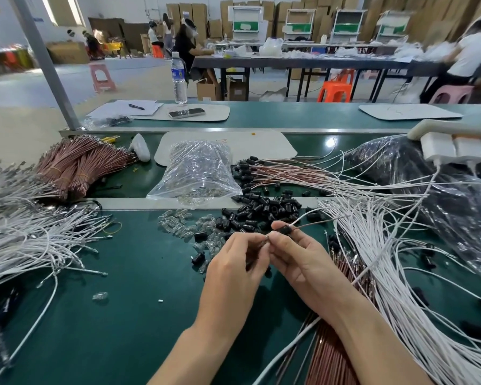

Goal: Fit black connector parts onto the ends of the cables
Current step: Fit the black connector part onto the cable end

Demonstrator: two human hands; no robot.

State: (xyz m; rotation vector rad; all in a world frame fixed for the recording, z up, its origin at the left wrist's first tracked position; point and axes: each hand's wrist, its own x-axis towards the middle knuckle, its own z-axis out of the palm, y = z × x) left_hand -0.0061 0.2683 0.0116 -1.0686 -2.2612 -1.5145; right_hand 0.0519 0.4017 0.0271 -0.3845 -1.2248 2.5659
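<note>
Both hands meet over the middle of the green worktop [128, 315], a bit in from its near edge. The right hand [297, 259] pinches a black connector part [285, 230] between thumb and fingertips, and a thin cable [317, 224] runs out of it toward the right edge. The left hand [233, 262] pinches a metal tip [265, 239] right against the right fingers. Can't tell if it's the same cable.

A loose connector pile [261, 209] sits just beyond the hands, with clear bulbs [184, 226] beside it. A white cable heap [25, 240] crowds the left edge, and a white cable fan [386, 259] covers the right side. Copper cables [333, 357] lie under the right forearm. The only bare room is near-left, between the left forearm and the heap.
</note>
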